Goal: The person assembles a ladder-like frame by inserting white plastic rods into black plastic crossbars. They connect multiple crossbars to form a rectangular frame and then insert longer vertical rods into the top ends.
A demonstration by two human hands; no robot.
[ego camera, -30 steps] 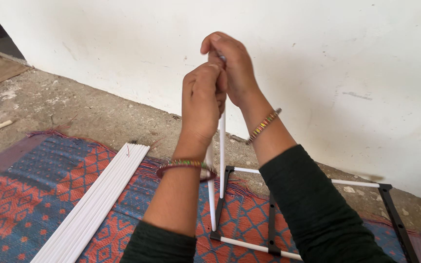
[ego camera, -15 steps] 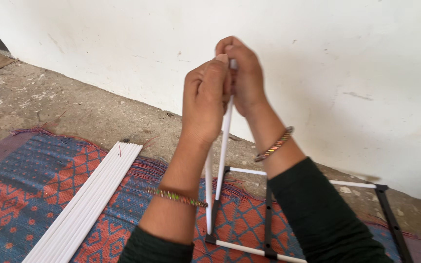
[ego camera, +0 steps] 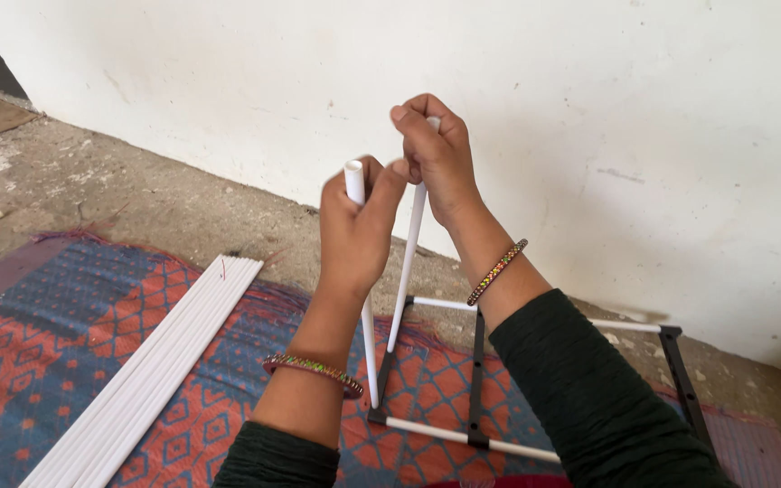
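a: how far along is the frame?

b: flat base [ego camera: 476,438] is together on the mat [ego camera: 65,352]. left hand [ego camera: 354,230] grips one upright rod [ego camera: 365,298], right hand [ego camera: 436,158] pinches the leaning one [ego camera: 406,271]. tops not joined, spare rods [ego camera: 151,380] lie unused at left.

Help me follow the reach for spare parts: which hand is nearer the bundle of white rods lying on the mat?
Left. The left hand grips an upright rod just right of the rod bundle; the right hand is farther right and higher.
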